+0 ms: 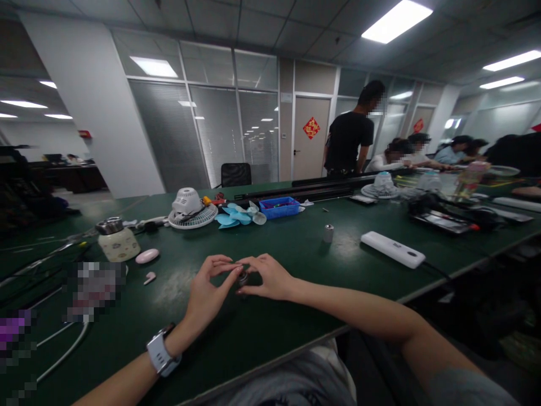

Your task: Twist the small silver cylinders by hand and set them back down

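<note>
Over the green table (287, 316), both hands meet around a small dark metal cylinder (242, 277), largely covered by fingers. My left hand (213, 285), with a watch (163, 351) on its wrist, pinches it from the left with thumb and fingers. From the right, my right hand (268, 276) curls its thumb and fingers around the same piece. Fingertips of the two hands touch or nearly touch above it. A silvery metal cylinder (328, 233) stands upright farther off to the right, apart from the hands.
A white power strip (393, 249) lies at right. Left are a jar (117, 239), a pink case (147, 256) and an earbud (149, 277). Behind sit a white fan part (190, 208), blue fan blades (239, 215) and a blue bin (279, 208). A person (350, 138) stands beyond.
</note>
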{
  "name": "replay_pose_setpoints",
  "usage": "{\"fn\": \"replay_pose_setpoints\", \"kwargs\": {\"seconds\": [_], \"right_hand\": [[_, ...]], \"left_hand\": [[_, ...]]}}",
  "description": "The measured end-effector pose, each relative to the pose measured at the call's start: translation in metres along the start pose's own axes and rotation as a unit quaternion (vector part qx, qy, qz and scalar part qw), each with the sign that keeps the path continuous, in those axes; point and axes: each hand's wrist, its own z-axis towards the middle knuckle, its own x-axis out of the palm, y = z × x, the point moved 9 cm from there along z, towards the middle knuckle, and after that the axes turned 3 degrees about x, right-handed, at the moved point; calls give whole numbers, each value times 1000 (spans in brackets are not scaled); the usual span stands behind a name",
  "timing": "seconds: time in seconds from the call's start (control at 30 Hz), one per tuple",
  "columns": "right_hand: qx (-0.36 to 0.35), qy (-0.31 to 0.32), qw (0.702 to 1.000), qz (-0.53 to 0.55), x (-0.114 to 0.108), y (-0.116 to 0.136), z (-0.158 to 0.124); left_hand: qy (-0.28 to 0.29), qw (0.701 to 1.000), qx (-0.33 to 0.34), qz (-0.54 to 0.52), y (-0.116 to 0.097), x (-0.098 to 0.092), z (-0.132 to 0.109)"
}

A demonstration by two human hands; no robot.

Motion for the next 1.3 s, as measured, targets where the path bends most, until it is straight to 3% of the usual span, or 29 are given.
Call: {"fn": "replay_pose_setpoints", "kwargs": {"seconds": [0.1,0.17,0.37,0.5,0.83,0.93,1.07,1.3], "right_hand": [[19,4,1000,-8,0,-2,-1],[18,4,1000,-8,-1,-1,-2],[-15,-6,999,-35,-2,5,-3],[-19,-9,999,-47,-2,5,-3],[-17,-19,997,-76,-10,-1,0],[23,-29,992,-121,-23,-28,4],[104,-55,971,-210,-54,-85,4],[272,-81,892,-351,-115,-180,-25]], "left_hand": [[-37,999,3,3,8,-12,4],[-29,1000,-2,2,20,-13,7],[124,989,-75,4,64,16,4],[161,985,-65,17,64,25,0],[145,986,-81,2,69,23,2],[121,987,-107,-16,75,20,4],[101,988,-118,-5,75,15,5],[105,987,-124,-11,75,16,4]]}}
